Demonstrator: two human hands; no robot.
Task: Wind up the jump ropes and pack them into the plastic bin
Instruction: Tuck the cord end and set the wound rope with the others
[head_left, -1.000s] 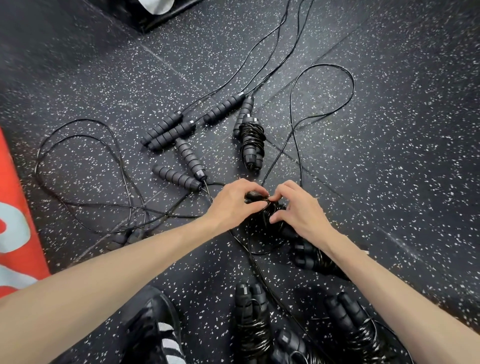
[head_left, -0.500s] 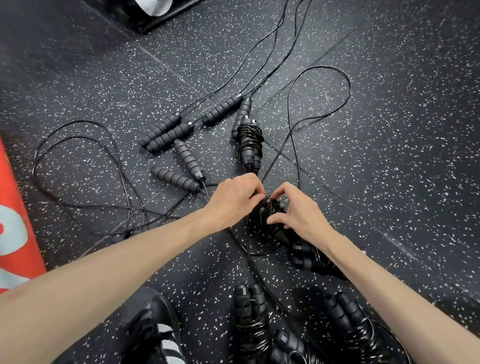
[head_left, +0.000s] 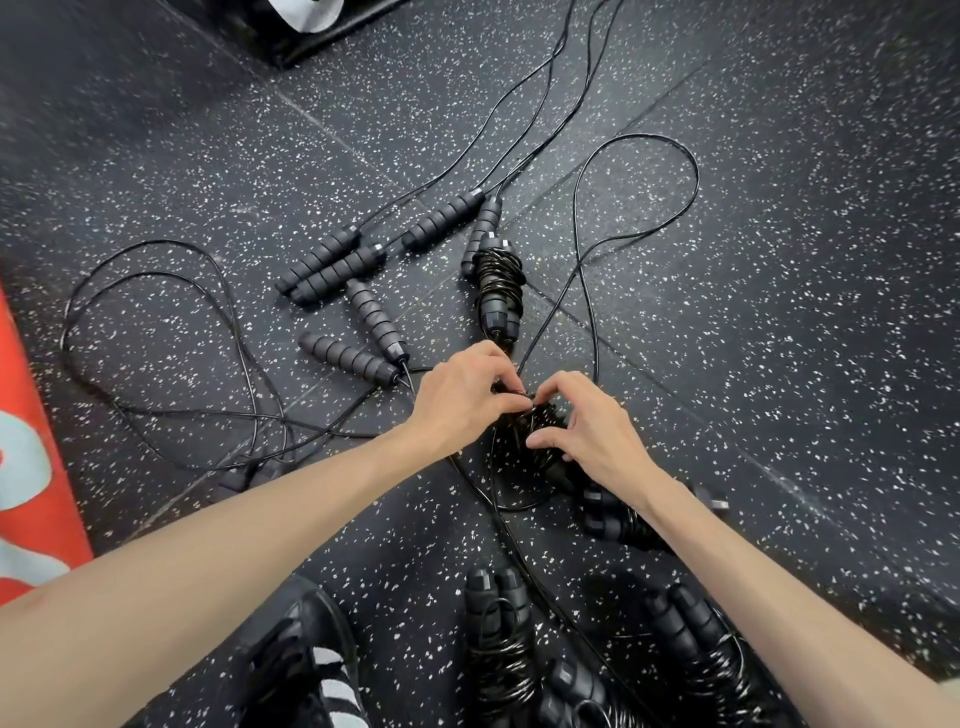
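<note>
Both hands, left hand (head_left: 460, 397) and right hand (head_left: 589, 434), pinch a half-wound jump rope (head_left: 535, 423) (on floor).

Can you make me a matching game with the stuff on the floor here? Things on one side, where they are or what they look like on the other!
Things:
1. orange mat
2. striped shoe
3. right hand
4. wound rope

Clues:
A. grips the bundle being wound
B. bottom, between the arms
C. left edge
D. lies just beyond the hands

Pairs: 1-C, 2-B, 3-A, 4-D

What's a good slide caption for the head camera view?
Both hands, left hand and right hand, wind a jump rope on the speckled floor.
</note>
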